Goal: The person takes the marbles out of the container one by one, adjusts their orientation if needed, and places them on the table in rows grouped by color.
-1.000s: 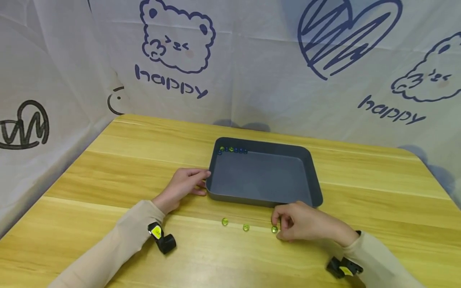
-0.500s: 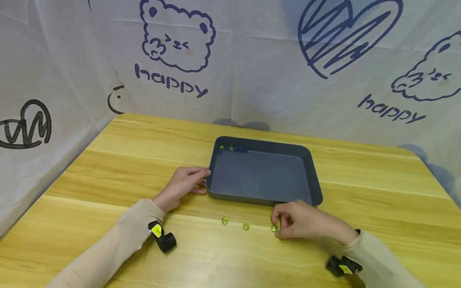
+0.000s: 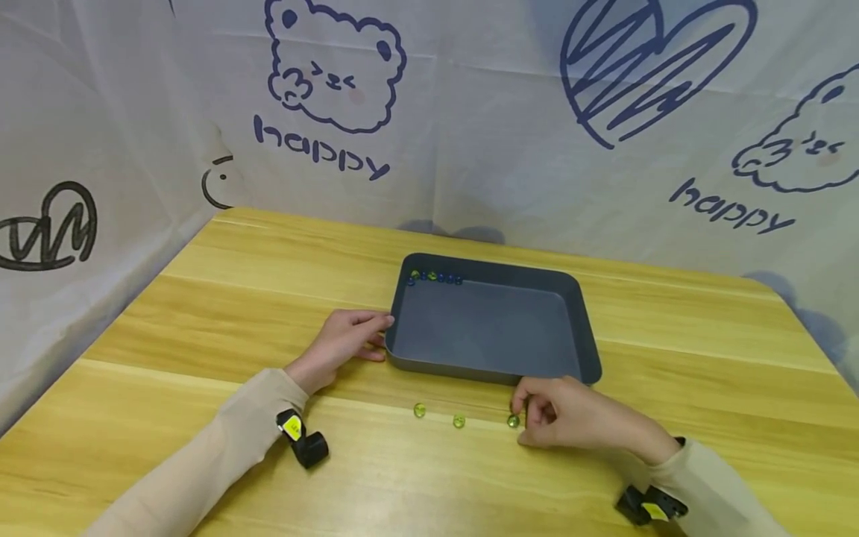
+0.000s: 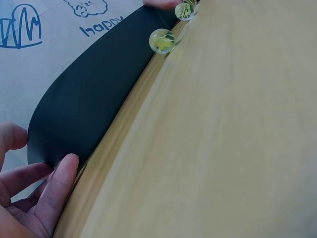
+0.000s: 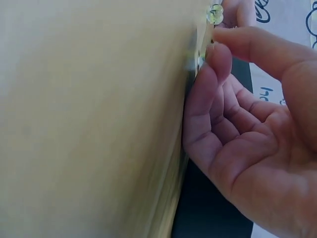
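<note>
A dark grey baking tray [image 3: 483, 328] lies on the wooden table in the head view. My left hand [image 3: 345, 339] holds its left side, thumb at the rim and fingers low against the outer wall. In front of the tray lie three clear marbles with yellow-green swirls: a left one [image 3: 419, 410], a middle one [image 3: 459, 421] and a right one [image 3: 513, 421]. Beside the right marble rests my right hand [image 3: 570, 418], fingers loosely bent, index fingertip right at the marble and thumb tip apart from it. The right wrist view shows the marble mostly hidden behind the fingers.
Several blue and yellow-green marbles [image 3: 432, 277] sit along the tray's far left corner. The table [image 3: 268, 276] ends at a white cloth backdrop [image 3: 470, 119] printed with bears and hearts. A small black camera [image 3: 312, 450] hangs from the left wrist.
My right hand has shifted slightly right, its thumb drawing away from the right marble, which has moved a touch toward the tray. The left hand and tray keep their place.
</note>
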`<state>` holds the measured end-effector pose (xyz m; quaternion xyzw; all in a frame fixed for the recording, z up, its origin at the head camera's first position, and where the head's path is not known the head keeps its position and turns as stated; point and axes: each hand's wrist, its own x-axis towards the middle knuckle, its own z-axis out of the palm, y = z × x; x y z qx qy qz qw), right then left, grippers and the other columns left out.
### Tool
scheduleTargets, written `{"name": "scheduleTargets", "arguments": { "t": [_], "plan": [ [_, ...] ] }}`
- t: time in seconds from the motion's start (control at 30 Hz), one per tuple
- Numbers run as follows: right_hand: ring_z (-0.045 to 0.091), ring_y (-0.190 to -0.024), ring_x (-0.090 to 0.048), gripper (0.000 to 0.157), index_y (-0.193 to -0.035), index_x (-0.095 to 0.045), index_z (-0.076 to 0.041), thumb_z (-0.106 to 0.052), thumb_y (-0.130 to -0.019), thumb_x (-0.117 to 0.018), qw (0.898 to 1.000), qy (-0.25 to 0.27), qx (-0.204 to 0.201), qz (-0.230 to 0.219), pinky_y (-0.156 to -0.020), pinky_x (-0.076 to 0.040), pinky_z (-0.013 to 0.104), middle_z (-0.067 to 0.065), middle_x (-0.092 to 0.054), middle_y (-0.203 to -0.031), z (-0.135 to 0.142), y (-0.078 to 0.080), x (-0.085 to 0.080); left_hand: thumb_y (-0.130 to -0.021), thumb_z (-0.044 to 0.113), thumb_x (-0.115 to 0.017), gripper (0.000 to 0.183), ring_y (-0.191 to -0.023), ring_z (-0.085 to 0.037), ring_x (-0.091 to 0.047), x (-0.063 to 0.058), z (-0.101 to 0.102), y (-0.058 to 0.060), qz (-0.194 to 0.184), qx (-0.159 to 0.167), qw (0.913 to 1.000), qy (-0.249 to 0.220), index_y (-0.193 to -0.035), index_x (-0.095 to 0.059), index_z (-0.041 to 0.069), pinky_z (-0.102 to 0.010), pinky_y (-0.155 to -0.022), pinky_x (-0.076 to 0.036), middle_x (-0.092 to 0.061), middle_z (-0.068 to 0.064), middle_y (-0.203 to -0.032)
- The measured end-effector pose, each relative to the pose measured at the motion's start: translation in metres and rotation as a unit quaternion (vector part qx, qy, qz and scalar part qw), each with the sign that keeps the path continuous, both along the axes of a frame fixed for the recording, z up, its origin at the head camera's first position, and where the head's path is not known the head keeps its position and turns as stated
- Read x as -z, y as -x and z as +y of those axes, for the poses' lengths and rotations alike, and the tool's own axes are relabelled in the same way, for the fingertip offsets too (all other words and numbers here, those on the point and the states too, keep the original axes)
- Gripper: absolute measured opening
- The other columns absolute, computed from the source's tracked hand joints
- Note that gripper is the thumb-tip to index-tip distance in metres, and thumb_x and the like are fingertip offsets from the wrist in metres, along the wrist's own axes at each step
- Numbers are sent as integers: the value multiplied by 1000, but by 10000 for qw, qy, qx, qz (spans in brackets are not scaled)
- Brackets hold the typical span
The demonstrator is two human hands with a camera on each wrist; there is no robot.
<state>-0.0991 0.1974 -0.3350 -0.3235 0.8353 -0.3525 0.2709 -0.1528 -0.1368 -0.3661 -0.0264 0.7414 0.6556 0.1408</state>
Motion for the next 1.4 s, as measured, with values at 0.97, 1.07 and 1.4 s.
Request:
{"name": "scheduleTargets", "arguments": {
  "t": [0.97, 1.07, 1.4],
  "plan": [
    [4, -57, -47, 9, -96, -66, -12, -19, -90, -70, 9997, 204, 72, 113, -55, -45, 21, -10, -56, -69, -9, -5, 5, -98, 15, -56, 36, -74, -13, -62, 2, -1, 0, 61, 20, 10000, 1, -124, -60, -9, -27, -65, -60, -63, -18, -107],
    [3, -57, -48, 9, -96, -67, -13, -19, -90, -71, 9997, 209, 66, 134, -55, -45, 21, -10, -57, -69, -9, -5, 5, -98, 15, -56, 36, -74, -13, -62, 2, -1, 0, 63, 27, 10000, 3, -125, -60, -9, -27, -65, -60, -63, -18, -106],
    [3, -56, -47, 11, -97, -66, -13, -19, -90, -71, 9996, 256, 60, 72, -55, -45, 21, -10, -56, -69, -7, -4, 7, -98, 16, -57, 37, -74, -12, -62, 1, -1, -1, 67, 13, 10000, 8, -125, -60, -9, -27, -65, -60, -63, -18, -106]
  ]
}}
